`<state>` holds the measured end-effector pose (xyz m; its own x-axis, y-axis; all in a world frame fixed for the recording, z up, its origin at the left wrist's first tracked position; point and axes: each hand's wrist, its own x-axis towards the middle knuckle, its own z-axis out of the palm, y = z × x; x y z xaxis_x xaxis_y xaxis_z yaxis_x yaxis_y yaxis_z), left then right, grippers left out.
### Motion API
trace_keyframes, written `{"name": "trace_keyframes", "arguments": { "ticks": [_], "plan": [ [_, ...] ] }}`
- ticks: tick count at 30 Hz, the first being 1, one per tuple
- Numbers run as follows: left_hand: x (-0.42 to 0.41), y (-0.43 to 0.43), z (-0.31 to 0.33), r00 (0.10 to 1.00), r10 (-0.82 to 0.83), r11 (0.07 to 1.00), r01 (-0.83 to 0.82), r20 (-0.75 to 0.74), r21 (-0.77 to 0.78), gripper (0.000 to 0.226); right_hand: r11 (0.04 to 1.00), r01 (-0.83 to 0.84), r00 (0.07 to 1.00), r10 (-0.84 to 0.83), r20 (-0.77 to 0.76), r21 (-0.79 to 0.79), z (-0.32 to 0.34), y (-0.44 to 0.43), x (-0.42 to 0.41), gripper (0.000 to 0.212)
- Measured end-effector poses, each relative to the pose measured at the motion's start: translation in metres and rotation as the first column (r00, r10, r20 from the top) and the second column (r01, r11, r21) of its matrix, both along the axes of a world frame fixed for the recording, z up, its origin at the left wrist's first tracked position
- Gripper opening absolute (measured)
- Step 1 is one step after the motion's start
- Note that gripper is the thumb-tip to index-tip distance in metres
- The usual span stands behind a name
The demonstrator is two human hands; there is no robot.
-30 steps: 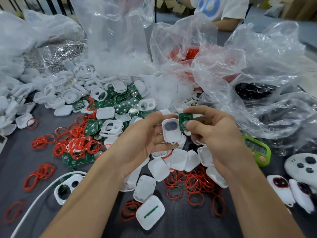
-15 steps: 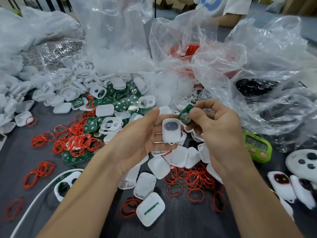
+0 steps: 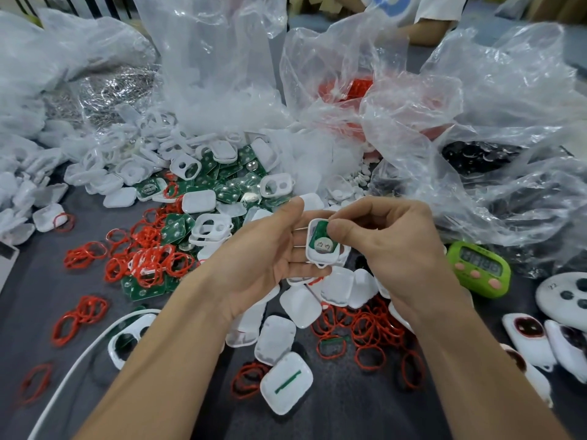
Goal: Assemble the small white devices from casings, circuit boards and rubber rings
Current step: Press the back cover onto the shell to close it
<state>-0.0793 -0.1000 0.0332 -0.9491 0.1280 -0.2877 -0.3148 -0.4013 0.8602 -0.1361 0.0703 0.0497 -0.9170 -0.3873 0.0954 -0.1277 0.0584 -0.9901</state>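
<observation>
Assembly at centre of table (image 3: 349, 414): left hand (image 3: 263, 258) grips a white casing (image 3: 321, 261) between thumb and straight fingers (image 3: 297, 250), while right hand (image 3: 390, 246), thumb and forefinger curled, pinches a green circuit board (image 3: 318, 238) lying in it; red rubber rings (image 3: 365, 328) lie nearer.

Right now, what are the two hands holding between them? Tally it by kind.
White casing: 1, held in the left hand
Green circuit board: 1, pressed into that casing by the right hand
Total: 2
</observation>
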Motion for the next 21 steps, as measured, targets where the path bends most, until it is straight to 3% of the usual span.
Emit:
{"name": "trace_keyframes", "arguments": {
  "ticks": [6,14,21],
  "plan": [
    [0.0008,0.0004,0.0009,1.000,-0.003,1.000,0.003,0.000,-0.002,0.057,0.996,0.036,0.994,-0.027,-0.106,0.079,-0.0062,-0.0008,-0.0021,0.011],
    [0.0022,0.0030,0.0043,1.000,0.018,0.999,-0.018,0.011,-0.041,0.049,0.986,0.041,0.992,-0.020,-0.124,0.163,-0.0078,0.0008,-0.0043,0.011],
    [0.0030,0.0033,0.0051,1.000,0.015,0.999,-0.015,0.012,-0.051,0.048,0.942,0.170,0.935,-0.061,-0.350,0.289,-0.0039,0.0006,0.0037,0.011]
  ]
}}
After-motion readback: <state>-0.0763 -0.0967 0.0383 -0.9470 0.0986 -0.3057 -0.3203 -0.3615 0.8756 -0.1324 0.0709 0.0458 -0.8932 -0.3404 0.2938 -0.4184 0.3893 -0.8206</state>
